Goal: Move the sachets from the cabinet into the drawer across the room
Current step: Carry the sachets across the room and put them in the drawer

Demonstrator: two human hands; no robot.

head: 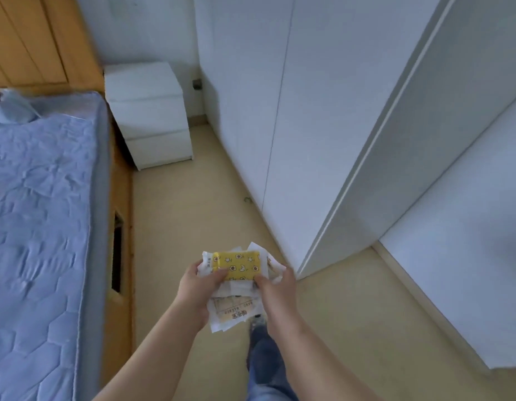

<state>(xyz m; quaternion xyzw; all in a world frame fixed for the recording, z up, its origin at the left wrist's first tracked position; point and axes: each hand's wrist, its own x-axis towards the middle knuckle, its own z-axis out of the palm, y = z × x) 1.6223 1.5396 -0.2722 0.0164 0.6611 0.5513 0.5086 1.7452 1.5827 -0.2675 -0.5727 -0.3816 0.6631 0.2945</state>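
My left hand (193, 287) and right hand (275, 287) gripped the sachets (239, 265) from both sides, a light, slippery bundle I judged safest clamped at its edges.

Beige floor (193, 212): white nightstand (149, 111), wooden bed frame (125, 227) standing on it; blue mattress (42, 212) atop frame.

Bed (42, 212) left, nightstand (148, 114) beyond it, wardrobe (280, 111) right, sachets (239, 266) in hands.

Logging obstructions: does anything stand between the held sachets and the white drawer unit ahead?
Nothing blocks it. The left hand and right hand hold the sachets; floor to the drawer unit shows only a small dark object by the wardrobe. Drawers look shut.
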